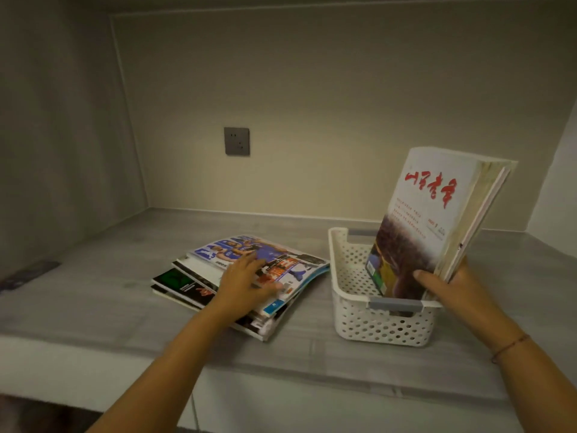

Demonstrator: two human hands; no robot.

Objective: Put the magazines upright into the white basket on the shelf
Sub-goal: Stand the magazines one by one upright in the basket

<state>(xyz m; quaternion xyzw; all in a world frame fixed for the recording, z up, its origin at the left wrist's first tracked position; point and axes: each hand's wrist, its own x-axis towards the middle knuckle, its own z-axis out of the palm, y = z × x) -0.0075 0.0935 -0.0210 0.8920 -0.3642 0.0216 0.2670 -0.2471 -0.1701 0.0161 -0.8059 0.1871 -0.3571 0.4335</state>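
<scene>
Setting: recessed shelf (93, 301) with a grey surface, beige back wall (312, 104), grey wall socket (236, 141) on that wall left of centre. A dark flat item (29, 273) lies at the far left edge of the shelf; too blurred to identify.

White basket (374, 329): perforated plastic, grey handle (395, 304) on its near rim. It stands toward the right end of the shelf, close to the front edge.

Upright magazines (427, 214): a bundle of several, front cover white with red script. Their lower edges are inside the basket at its near right side, and their tops lean away to the right, well above the rim.

Right grip (452, 287): bare hand, grasping the bundle low down. The thumb lies across the front cover and the fingers wrap behind. There is a thin red cord bracelet (509, 346) on the wrist.

Flat stack of magazines (187, 284): lies on the shelf just left of the basket, fanned unevenly, near the front edge. The top magazine (281, 254) shows a blue sports cover, and its right edge almost meets the basket wall.

Left grip (242, 285): released. The palm is down on the top magazine, fingers extended and spread, thumb out to the right, and nothing is clasped.
</scene>
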